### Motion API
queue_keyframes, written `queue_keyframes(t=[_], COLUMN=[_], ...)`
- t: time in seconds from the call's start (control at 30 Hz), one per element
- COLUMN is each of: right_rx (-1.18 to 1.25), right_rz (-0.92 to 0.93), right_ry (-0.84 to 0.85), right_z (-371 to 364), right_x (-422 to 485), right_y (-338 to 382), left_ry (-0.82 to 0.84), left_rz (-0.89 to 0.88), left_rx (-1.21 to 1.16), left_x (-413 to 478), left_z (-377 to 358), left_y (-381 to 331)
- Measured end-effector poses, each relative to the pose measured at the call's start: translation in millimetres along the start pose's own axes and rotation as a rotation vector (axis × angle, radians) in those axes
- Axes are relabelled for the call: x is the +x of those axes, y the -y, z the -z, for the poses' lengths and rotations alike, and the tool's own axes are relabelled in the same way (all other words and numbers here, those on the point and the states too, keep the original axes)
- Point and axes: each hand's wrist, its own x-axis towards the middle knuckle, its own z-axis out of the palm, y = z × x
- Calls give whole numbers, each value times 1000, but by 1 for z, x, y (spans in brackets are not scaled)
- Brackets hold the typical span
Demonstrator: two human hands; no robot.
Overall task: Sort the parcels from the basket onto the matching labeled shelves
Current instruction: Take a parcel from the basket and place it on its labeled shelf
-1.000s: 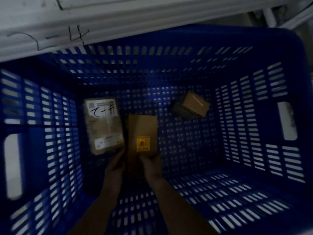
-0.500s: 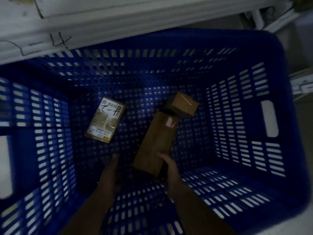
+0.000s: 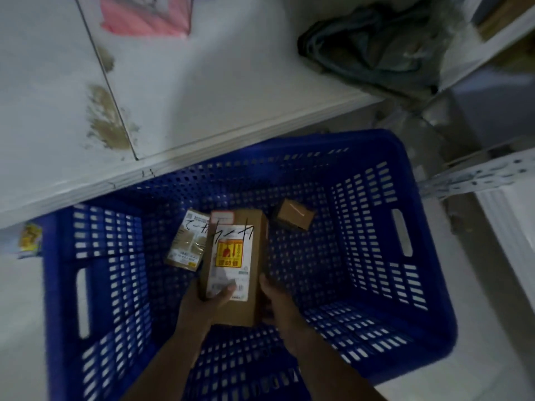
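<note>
A tall brown cardboard parcel point(image 3: 236, 264) with a white label, a yellow and red sticker and handwritten marks is held up inside the blue slotted basket point(image 3: 373, 256). My left hand point(image 3: 207, 305) grips its lower left edge, thumb over the label. My right hand point(image 3: 278, 302) holds its lower right side. A flat brown parcel point(image 3: 186, 244) with a handwritten label lies on the basket floor to the left, partly behind the held one. A small brown box point(image 3: 295, 217) sits further right on the floor.
A white shelf board point(image 3: 173, 96) with brown stains runs above the basket's far rim, handwriting on its front edge. A pink parcel point(image 3: 147, 13) and a dark bag point(image 3: 373, 50) lie on it. A metal rack rail point(image 3: 477, 175) stands at right.
The tall parcel has been turned label-up and lifted; my left hand, free before, now grips it together with my right. The view has pulled back and up, showing the shelf.
</note>
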Motion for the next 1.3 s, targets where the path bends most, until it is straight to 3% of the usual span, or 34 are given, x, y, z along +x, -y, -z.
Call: queue_keyframes(t=[0.17, 0.33, 0.43, 0.5, 0.67, 0.8, 0.93, 1.07, 1.17, 1.3], right_rx=[-171, -41, 59, 76, 82, 283, 137, -117, -276, -108], right_rz=[59, -23, -33, -11, 101, 438, 693, 829, 891, 1047], right_ry=[38, 45, 114, 164, 106, -140, -138, -234, -271, -394], right_z=[-16, -10, -15, -16, -3, 48, 86, 94, 86, 69], right_x=[-32, -70, -104, -135, -229, -322, -446, -581, -680, -797], right_y=[25, 49, 65, 81, 138, 175, 191, 168, 128, 81], left_ry=[35, 70, 223, 235, 136, 227, 320, 473, 467, 418], left_rz=[-61, 47, 132, 102, -104, -293, -477, -674, -803, -994], left_rx=[19, -323, -371, -354, -259, -186, -35, 176, 134, -71], left_x=[-28, -60, -94, -122, -195, -273, -370, -486, -583, -719], left_z=[-1, 5, -10, -22, -41, -47, -40, -23, -14, -25], left_y=[-20, -38, -52, -73, -148, -205, -243, -249, -244, -245])
